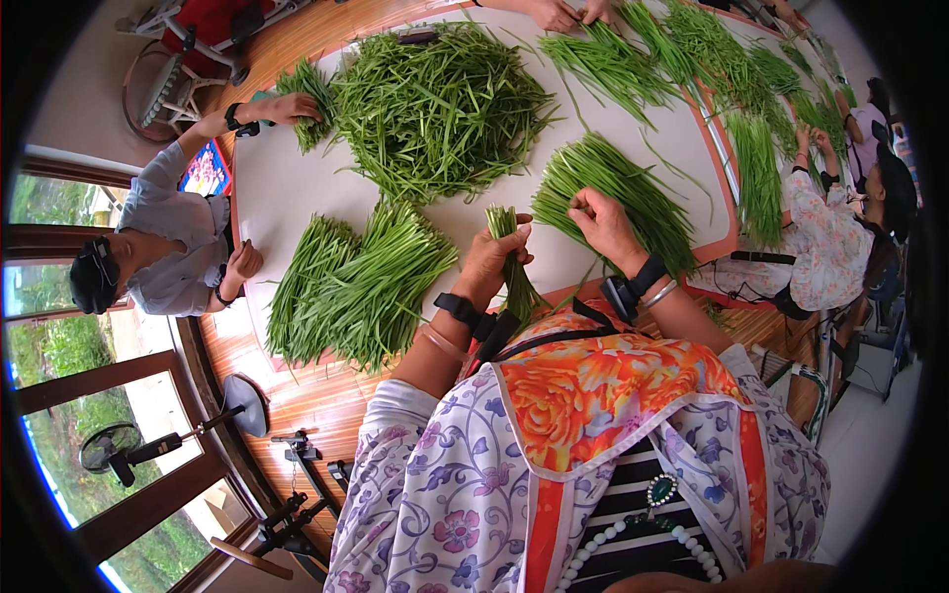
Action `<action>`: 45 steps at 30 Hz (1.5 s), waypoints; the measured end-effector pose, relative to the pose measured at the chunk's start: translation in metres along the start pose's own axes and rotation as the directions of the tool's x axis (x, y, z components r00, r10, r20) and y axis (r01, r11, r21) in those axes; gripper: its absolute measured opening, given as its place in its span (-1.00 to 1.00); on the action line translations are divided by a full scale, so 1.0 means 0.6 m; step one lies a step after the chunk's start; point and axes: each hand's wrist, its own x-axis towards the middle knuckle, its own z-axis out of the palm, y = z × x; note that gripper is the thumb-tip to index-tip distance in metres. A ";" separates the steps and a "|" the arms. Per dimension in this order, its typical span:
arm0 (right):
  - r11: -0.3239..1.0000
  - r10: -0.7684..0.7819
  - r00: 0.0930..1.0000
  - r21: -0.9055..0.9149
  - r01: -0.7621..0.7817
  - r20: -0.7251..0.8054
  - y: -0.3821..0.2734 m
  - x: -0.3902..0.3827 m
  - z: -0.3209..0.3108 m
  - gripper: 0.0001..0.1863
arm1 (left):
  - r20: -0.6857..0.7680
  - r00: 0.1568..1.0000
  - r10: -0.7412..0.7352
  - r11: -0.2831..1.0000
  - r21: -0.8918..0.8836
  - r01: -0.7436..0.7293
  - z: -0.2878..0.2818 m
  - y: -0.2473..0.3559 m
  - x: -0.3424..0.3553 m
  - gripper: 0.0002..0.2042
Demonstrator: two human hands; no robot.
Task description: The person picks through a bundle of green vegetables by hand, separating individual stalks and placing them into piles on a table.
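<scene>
My left hand (487, 261) is closed round a small upright bunch of chives (501, 219), its pale cut ends level at the top and its green leaves hanging down toward my apron. To its right, my right hand (605, 229) hovers over the near edge of a spread pile of chives (583, 168). Its thumb and fingertips are pressed together; whether a thin stalk is between them cannot be made out. Left of my left hand lie two thick stacks of chives (381, 282) side by side, leaves pointing toward me.
A large loose heap of chives (440, 109) covers the table's (287, 188) far middle. At the left, a person (173, 237) has one hand on a small bunch (308, 104). Other people's hands (568, 14) work at the far side. More chives (732, 79) lie at the right.
</scene>
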 end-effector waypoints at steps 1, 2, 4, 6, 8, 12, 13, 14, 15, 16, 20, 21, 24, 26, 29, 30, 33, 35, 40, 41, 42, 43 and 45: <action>1.000 -0.008 1.000 0.020 0.008 0.027 -0.010 -0.002 -0.002 -0.87 | 0.018 1.000 0.019 0.999 0.027 -0.019 0.009 0.002 0.005 -0.70; 1.000 -0.008 1.000 0.019 0.007 0.024 -0.018 -0.003 -0.002 -0.87 | 0.036 0.999 0.037 0.998 0.053 -0.039 0.018 0.002 0.011 -0.68; 0.997 0.006 0.996 0.070 -0.012 0.095 -0.031 -0.005 -0.002 -0.87 | 0.013 0.999 0.049 0.998 0.044 -0.050 0.027 -0.006 0.022 -0.65; 0.997 0.023 0.993 0.069 -0.031 0.115 -0.041 -0.006 0.003 -0.87 | 0.085 0.992 0.091 0.995 -0.034 -0.089 0.038 -0.004 0.022 -0.71; 0.990 -0.122 0.991 0.071 0.118 0.060 -0.043 -0.009 0.005 -0.87 | 0.110 0.991 0.079 0.997 -0.009 -0.079 0.037 -0.006 0.021 -0.72; 0.941 -0.329 0.937 -0.036 0.335 0.115 -0.009 -0.013 0.009 -0.86 | 0.117 0.988 0.102 0.994 -0.052 -0.096 0.009 0.000 0.006 -0.72; 0.996 -0.084 0.958 0.007 0.085 0.274 -0.034 -0.016 -0.002 -0.86 | 0.079 0.989 0.125 0.990 -0.079 -0.119 0.000 0.010 -0.006 -0.71; 0.997 -0.079 0.960 0.006 0.081 0.268 -0.020 -0.020 -0.004 -0.86 | 0.052 0.988 0.143 0.985 -0.100 -0.137 -0.005 0.022 -0.019 -0.70; 1.000 -0.025 0.941 0.025 0.018 0.339 0.007 -0.025 -0.006 -0.86 | 0.069 0.987 0.146 0.985 -0.105 -0.139 -0.019 0.036 -0.027 -0.70; 0.998 0.023 0.911 0.042 -0.044 0.412 0.030 -0.030 -0.007 -0.86 | 0.081 0.985 0.153 0.984 -0.110 -0.143 -0.036 0.050 -0.037 -0.69; 0.996 0.085 0.889 -0.026 -0.082 0.450 0.062 -0.038 -0.025 -0.86 | -0.003 0.966 0.260 0.961 -0.099 -0.259 -0.068 0.083 -0.081 -0.81; 0.995 0.100 0.888 -0.043 -0.090 0.450 0.066 -0.038 -0.028 -0.86 | 0.033 0.966 0.257 0.961 -0.116 -0.252 -0.083 0.082 -0.084 -0.82; 0.986 0.150 0.883 -0.002 -0.166 0.445 0.068 -0.038 -0.032 -0.86 | 0.051 0.953 0.297 0.951 -0.108 -0.291 -0.093 0.081 -0.097 -0.82; 0.987 0.155 0.879 -0.104 -0.121 0.451 0.081 -0.036 -0.036 -0.87 | 0.023 0.957 0.291 0.948 -0.142 -0.285 -0.094 0.081 -0.105 -0.82; 0.952 0.156 0.883 -0.305 -0.015 0.443 0.092 -0.038 -0.039 -0.88 | 0.045 0.948 0.314 0.938 -0.168 -0.303 -0.095 0.092 -0.120 -0.84; 0.954 0.147 0.896 -0.300 -0.016 0.420 0.094 -0.038 -0.041 -0.89 | 0.094 0.934 0.345 0.931 -0.160 -0.328 -0.092 0.099 -0.126 -0.84; 0.958 0.147 0.923 -0.283 -0.043 0.357 0.077 -0.034 -0.038 -0.89 | 0.072 0.930 0.360 0.930 -0.114 -0.350 -0.087 0.117 -0.146 -0.82; 0.960 0.155 0.937 -0.271 -0.069 0.313 0.062 -0.030 -0.023 -0.89 | 0.090 0.914 0.396 0.918 -0.044 -0.394 -0.083 0.123 -0.147 -0.79; 0.790 0.036 0.969 -0.601 0.124 0.246 0.037 -0.028 0.041 -0.88 | 0.053 0.969 0.242 0.960 -0.155 -0.232 -0.077 0.094 -0.130 -0.82; 0.767 0.098 0.964 -0.636 0.085 0.246 0.038 -0.025 0.050 -0.89 | 0.071 0.971 0.229 0.966 -0.142 -0.217 -0.076 0.085 -0.126 -0.83; 0.768 0.097 0.964 -0.635 0.085 0.246 0.050 -0.026 0.058 -0.89 | 0.091 0.972 0.215 0.971 -0.129 -0.202 -0.072 0.076 -0.122 -0.83; 0.746 0.101 0.964 -0.660 0.091 0.247 0.059 -0.027 0.066 -0.91 | 0.071 0.981 0.180 0.979 -0.109 -0.172 -0.069 0.069 -0.121 -0.84; 0.724 0.105 0.964 -0.683 0.096 0.246 0.080 -0.031 0.072 -0.92 | 0.089 0.984 0.156 0.985 -0.086 -0.148 -0.064 0.057 -0.114 -0.85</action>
